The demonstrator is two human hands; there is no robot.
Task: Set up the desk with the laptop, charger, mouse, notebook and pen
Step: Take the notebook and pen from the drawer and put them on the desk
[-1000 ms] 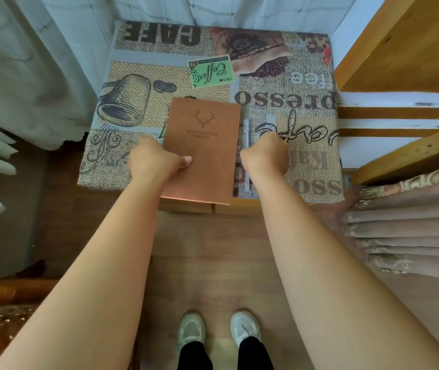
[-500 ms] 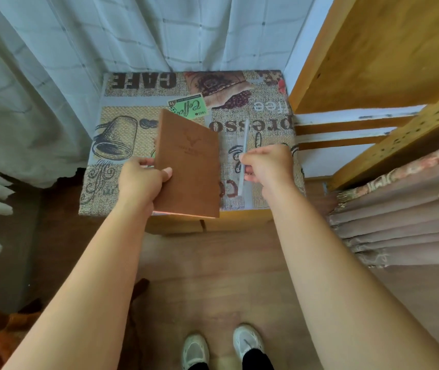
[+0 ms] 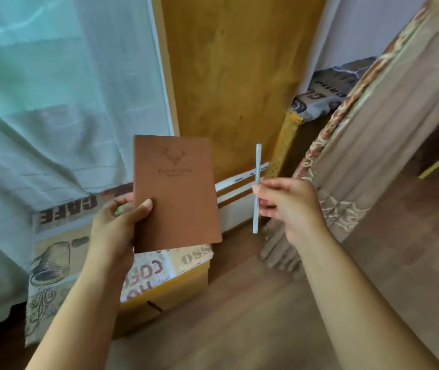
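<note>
Both items are off the surface and in hand. The left hand (image 3: 118, 222) grips the thin brown leather-look notebook with a stamped deer-head cover (image 3: 175, 190) at its lower left corner, thumb (image 3: 143, 208) pressed on the front cover and the other fingers closed behind it, mostly hidden. The notebook is held cover-up and nearly flat to the viewer, its long axis running 12 to 6 o'clock with a slight lean, top edge toward 12, printed title reading upright. The right hand (image 3: 290, 204) pinches the slim pale grey-white pen (image 3: 257, 188) a little below its middle, fingertips closed on the barrel from the 3 o'clock side. The pen's long axis is also close to 12–6, nearly parallel to the notebook's right edge and well apart from it; which end is the tip cannot be told. The two items sit side by side, the notebook at 9 o'clock of the pen. Below the left hand, at 7 o'clock, lies the low wooden stool with a coffee-print burlap cover (image 3: 58, 260). A yellow wooden panel (image 3: 229, 76) stands at 12 o'clock and a beige patterned curtain (image 3: 367, 145) hangs at 2 o'clock. No desk, laptop, charger or mouse is in view. Judgement: this is the carry step; placing comes next, and with both long axes already matched, neither item needs turning in the grip before being laid down side by side.
</note>
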